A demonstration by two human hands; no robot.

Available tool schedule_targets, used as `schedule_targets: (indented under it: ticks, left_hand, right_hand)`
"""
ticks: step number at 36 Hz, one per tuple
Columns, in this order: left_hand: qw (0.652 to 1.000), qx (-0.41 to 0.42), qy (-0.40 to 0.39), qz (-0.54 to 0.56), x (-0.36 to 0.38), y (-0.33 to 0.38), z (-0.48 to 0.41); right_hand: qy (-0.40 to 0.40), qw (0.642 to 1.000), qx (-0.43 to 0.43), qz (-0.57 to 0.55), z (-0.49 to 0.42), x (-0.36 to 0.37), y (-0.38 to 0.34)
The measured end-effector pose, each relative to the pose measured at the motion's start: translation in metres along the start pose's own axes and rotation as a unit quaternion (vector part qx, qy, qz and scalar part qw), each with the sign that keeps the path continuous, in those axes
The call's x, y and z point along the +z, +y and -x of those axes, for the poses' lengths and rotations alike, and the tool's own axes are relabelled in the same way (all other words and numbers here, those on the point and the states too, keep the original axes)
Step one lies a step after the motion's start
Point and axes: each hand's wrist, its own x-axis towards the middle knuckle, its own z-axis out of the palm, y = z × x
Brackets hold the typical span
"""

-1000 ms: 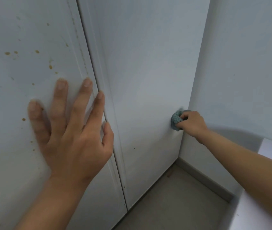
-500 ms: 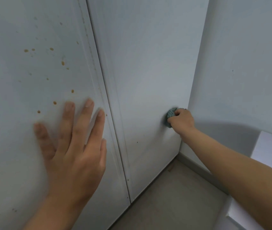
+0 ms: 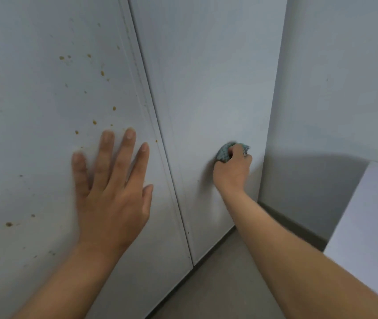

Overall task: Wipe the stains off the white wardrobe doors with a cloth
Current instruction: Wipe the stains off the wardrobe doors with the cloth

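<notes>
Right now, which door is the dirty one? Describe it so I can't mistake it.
Find the seam between the two white wardrobe doors. The dirty door is left of it, with the left hand spread flat on it. Unlike its neighbour, it is speckled with brown stains.

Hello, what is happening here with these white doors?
A person is cleaning white wardrobe doors. The right hand grips a bunched blue-green cloth and presses it against the right door, low down near the wall. The left hand lies flat, fingers spread, on the left door. That left door carries many small brown stains; the cloth has not reached them yet.
</notes>
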Motion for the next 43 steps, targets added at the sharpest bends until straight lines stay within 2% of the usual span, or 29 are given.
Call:
schedule_targets:
  ticks: [3, 5, 8, 10, 14, 19, 23, 30, 35, 39, 41, 43]
  left_hand:
    - [1.0, 0.002, 0.005, -0.007, 0.0, 0.001, 0.0]
    - [1.0, 0.007, 0.004, -0.01, 0.0, 0.0, -0.001]
    - [1.0, 0.006, 0.006, -0.014, 0.001, 0.0, 0.0]
    - [1.0, 0.004, 0.01, -0.016, 0.002, 0.0, 0.0]
    - [1.0, 0.0, 0.015, -0.014, 0.004, 0.001, 0.001]
    - [0.999, 0.0, 0.023, -0.029, 0.007, 0.001, 0.006]
    - [0.999, -0.005, 0.034, -0.038, 0.01, 0.002, 0.005]
    - [0.998, -0.002, 0.041, -0.037, 0.012, 0.003, 0.006]
    - [0.998, -0.003, 0.046, -0.041, 0.013, 0.003, 0.007]
    - [0.998, -0.008, 0.053, -0.038, 0.015, 0.005, 0.007]
    - [0.997, -0.008, 0.059, -0.039, 0.016, 0.006, 0.007]
    - [0.997, -0.01, 0.063, -0.039, 0.017, 0.006, 0.006]
  right_hand:
    - [-0.029, 0.995, -0.096, 0.02, 0.034, 0.013, 0.024]
    - [-0.05, 0.989, -0.127, 0.049, 0.048, 0.017, 0.047]
    - [-0.064, 0.997, -0.052, 0.007, 0.047, 0.015, 0.064]
    - [-0.045, 0.998, -0.022, -0.035, 0.039, 0.011, 0.058]
    - [0.015, 0.992, -0.073, -0.102, 0.03, 0.007, 0.031]
    - [-0.009, 0.985, -0.15, -0.08, 0.047, 0.022, 0.044]
    - [0.009, 0.988, -0.137, -0.069, 0.045, 0.022, 0.046]
    - [0.018, 0.953, -0.25, -0.17, 0.051, 0.013, -0.018]
    - [0.06, 0.939, -0.305, -0.147, 0.078, 0.041, 0.026]
    - [0.056, 0.958, -0.243, -0.141, 0.101, 0.056, 0.073]
    - [0.049, 0.965, -0.206, -0.158, 0.103, 0.052, 0.065]
    - [0.048, 0.959, -0.212, -0.183, 0.096, 0.045, 0.042]
